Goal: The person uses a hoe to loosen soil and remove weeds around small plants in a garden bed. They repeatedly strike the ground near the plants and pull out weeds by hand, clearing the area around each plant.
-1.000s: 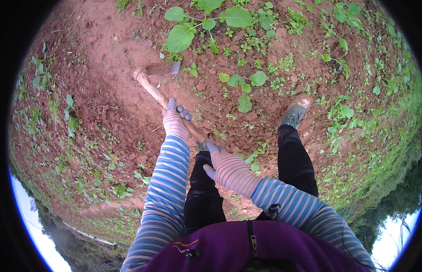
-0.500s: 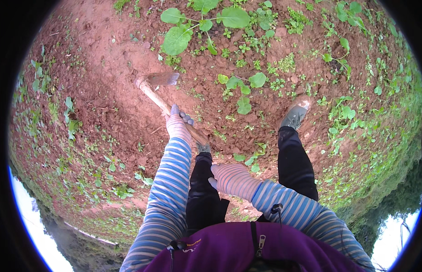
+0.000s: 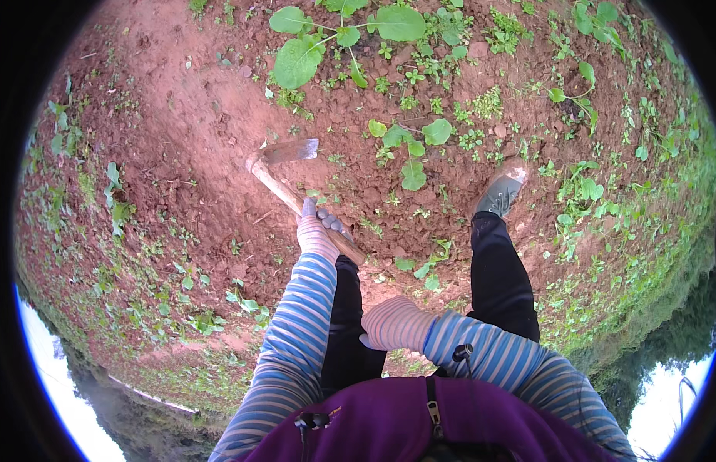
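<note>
My left hand [image 3: 321, 227], in a striped glove with grey fingers, is wrapped round the wooden handle of a hoe [image 3: 277, 185]. The hoe's worn metal blade [image 3: 292, 150] points right, just over the reddish soil. Below my left hand the handle's visible end slants down toward my left leg. My right hand [image 3: 398, 323], in a similar striped glove, is curled closed in front of my waist, apart from the visible part of the handle. Its fingers are turned under, so anything inside them is hidden.
A broad-leaved green plant [image 3: 300, 61] grows beyond the blade, and a smaller leafy seedling [image 3: 412, 150] stands to its right. My right shoe [image 3: 500, 192] rests on the soil near that seedling. Low weeds [image 3: 589, 266] spread along both sides.
The hoe and my left hand have moved right and nearer to me. My right hand has lowered slightly toward my body. My feet stay planted.
</note>
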A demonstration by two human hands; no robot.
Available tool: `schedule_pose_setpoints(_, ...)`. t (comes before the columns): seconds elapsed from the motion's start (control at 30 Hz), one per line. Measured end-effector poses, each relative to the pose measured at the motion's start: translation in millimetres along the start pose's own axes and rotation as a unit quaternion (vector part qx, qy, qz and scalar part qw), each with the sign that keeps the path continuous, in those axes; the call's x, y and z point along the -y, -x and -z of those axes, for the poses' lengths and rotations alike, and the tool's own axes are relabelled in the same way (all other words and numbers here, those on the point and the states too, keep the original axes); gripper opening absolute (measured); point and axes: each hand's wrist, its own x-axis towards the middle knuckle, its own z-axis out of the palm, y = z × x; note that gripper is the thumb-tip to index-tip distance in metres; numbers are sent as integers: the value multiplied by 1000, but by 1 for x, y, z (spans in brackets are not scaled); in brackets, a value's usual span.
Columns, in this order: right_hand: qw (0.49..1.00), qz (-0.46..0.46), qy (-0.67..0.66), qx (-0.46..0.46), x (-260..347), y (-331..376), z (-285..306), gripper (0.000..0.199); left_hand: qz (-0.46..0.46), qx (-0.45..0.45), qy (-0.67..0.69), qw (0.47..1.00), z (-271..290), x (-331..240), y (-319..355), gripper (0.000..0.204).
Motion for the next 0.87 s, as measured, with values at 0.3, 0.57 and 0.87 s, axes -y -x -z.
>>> schedule_pose_setpoints(0.3, 988, 42, 17, 145, 11, 7, 5, 35, 72, 19, -122, 990, 45, 53, 84, 17)
schedule_pose_setpoints(0.57, 993, 46, 39, 103, 5, 4, -1, 36, 71, 25, -39, 996, 38, 59, 34, 21)
schedule_pose_setpoints(0.87, 995, 21, 52, 88, 3, 1, -7, 34, 28, 54, -64, 996, 45, 32, 44, 25)
